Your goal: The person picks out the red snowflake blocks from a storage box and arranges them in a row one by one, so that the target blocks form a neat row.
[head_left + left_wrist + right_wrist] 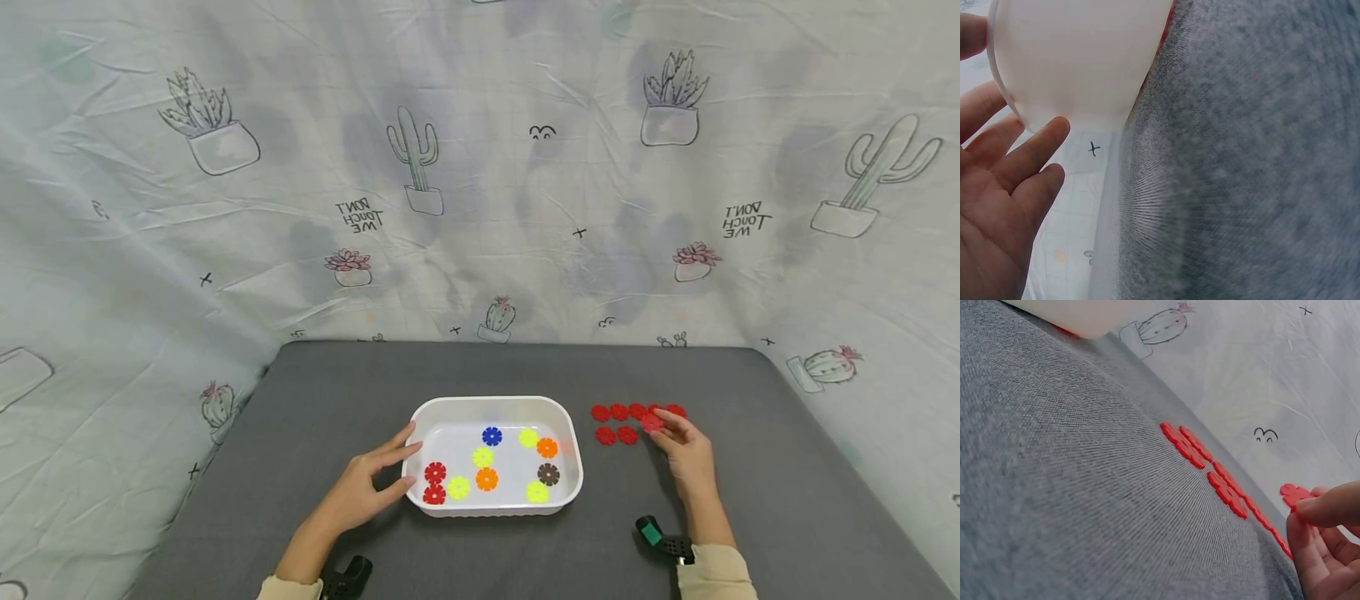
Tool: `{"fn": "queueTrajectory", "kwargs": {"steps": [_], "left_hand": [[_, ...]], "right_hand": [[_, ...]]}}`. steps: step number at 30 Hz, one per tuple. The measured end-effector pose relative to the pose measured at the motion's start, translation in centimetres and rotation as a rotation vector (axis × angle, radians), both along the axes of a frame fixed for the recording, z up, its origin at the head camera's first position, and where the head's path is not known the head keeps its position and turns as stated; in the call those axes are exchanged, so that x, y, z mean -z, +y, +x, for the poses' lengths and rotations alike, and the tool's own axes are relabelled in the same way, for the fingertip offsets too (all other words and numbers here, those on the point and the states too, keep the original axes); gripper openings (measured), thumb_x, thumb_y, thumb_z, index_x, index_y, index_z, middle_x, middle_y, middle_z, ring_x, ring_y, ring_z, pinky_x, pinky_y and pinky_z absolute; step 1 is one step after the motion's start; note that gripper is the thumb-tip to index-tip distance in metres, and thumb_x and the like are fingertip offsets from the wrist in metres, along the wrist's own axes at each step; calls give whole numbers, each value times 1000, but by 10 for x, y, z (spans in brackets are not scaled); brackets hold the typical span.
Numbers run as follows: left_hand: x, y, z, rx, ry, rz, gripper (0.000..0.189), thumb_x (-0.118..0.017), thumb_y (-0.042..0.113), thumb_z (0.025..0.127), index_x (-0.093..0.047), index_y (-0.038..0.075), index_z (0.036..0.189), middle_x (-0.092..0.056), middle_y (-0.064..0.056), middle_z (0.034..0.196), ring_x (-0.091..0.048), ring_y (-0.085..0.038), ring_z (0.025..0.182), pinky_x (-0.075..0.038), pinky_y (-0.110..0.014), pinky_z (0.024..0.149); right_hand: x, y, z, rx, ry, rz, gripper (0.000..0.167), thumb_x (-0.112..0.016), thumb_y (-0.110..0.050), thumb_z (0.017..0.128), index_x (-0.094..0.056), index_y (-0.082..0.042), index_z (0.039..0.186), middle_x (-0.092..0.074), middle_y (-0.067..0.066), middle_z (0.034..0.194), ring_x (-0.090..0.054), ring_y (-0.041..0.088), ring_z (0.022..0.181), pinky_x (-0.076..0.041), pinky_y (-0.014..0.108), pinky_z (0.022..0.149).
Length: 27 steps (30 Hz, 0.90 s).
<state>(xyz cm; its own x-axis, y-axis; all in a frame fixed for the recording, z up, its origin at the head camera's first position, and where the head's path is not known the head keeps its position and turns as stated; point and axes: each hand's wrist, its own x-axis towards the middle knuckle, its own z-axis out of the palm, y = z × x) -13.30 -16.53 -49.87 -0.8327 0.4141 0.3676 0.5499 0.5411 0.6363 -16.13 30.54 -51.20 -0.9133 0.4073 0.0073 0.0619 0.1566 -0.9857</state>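
A red flower-shaped disc is pinched between thumb and finger of my right hand, held over rows of matching red discs on the table. On the left side of the white tray, my left hand rests its fingertips at the rim and outer wall, fingers spread. In the left wrist view those fingers lie fairly straight along the tray's wall. Inside the tray are two red discs, several yellow ones, orange ones, a blue one and a brown one.
The grey cloth-covered table reaches back to a white curtain printed with cacti. Black straps with camera mounts sit at both wrists. The red discs lie just right of the tray, in a back row and a shorter front row.
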Motion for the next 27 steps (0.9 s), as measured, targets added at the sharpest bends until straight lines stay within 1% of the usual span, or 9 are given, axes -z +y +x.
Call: {"fn": "queueTrajectory", "kwargs": {"steps": [4, 6, 8, 12, 14, 16, 20, 21, 27], "left_hand": [[0, 0, 0, 3, -4, -1, 45, -72, 19, 84, -61, 8, 127, -44, -8, 146, -47, -30, 129, -47, -48, 96], [1, -1, -1, 3, -5, -4, 45, -71, 20, 85, -61, 9, 127, -44, -7, 146, -46, -29, 130, -46, -49, 96], [2, -1, -1, -2, -3, -12, 45, -70, 21, 86, -61, 9, 128, -44, -6, 146, -46, -29, 130, -46, -50, 96], [4, -1, -2, -10, 5, -20, 44, -70, 20, 86, -61, 9, 128, -44, -6, 146, -46, -29, 130, -45, -51, 97], [3, 0, -2, -13, 7, -21, 45, -71, 19, 85, -61, 9, 127, -44, -6, 146, -46, -29, 130, -45, -51, 97], [3, 0, -2, -14, 10, -18, 45, -71, 17, 84, -62, 8, 127, -44, -6, 146, -46, -29, 130, -45, -52, 97], [3, 0, -2, -14, 13, -19, 45, -71, 17, 84, -62, 8, 127, -44, -5, 146, -47, -29, 130, -45, -51, 97], [3, 0, -2, -13, 14, -19, 44, -71, 18, 85, -62, 8, 127, -44, -6, 146, -47, -29, 130, -45, -51, 97], [0, 1, 0, -8, 6, -12, 44, -70, 19, 86, -61, 9, 128, -44, -4, 147, -47, -28, 130, -45, -50, 97]], "right_hand": [[4, 3, -1, -21, -39, 145, 42, -62, -2, 90, -55, 0, 131, -59, -2, 115, -47, -9, 86, -44, 6, 70], [6, 3, -1, -30, -43, 248, 40, -62, -4, 90, -57, -2, 129, -57, 8, 125, -48, -9, 89, -42, 4, 70], [8, 2, -2, -32, -33, 347, 38, -62, -5, 90, -59, -3, 127, -59, 16, 127, -54, -2, 94, -40, 3, 70], [9, 0, -2, -25, -26, 480, 36, -61, -3, 89, -61, -3, 124, -64, 23, 117, -62, 25, 102, -43, 8, 68], [9, -2, -1, -28, -33, 500, 36, -59, -3, 89, -60, -3, 125, -64, 24, 115, -61, 33, 105, -48, 16, 72], [10, -3, -1, -34, -45, 502, 37, -58, -3, 90, -58, -2, 127, -63, 24, 116, -61, 35, 106, -53, 27, 78], [11, -4, -1, -25, -43, 525, 38, -56, -2, 90, -57, -1, 128, -59, 23, 119, -59, 36, 108, -51, 46, 86], [12, -4, -2, -18, -35, 535, 37, -57, -2, 89, -58, -1, 127, -58, 23, 118, -59, 36, 107, -52, 42, 86], [11, -5, -1, 11, -24, 545, 38, -57, -2, 89, -58, 2, 126, -55, 23, 120, -58, 37, 109, -50, 43, 88]]}}
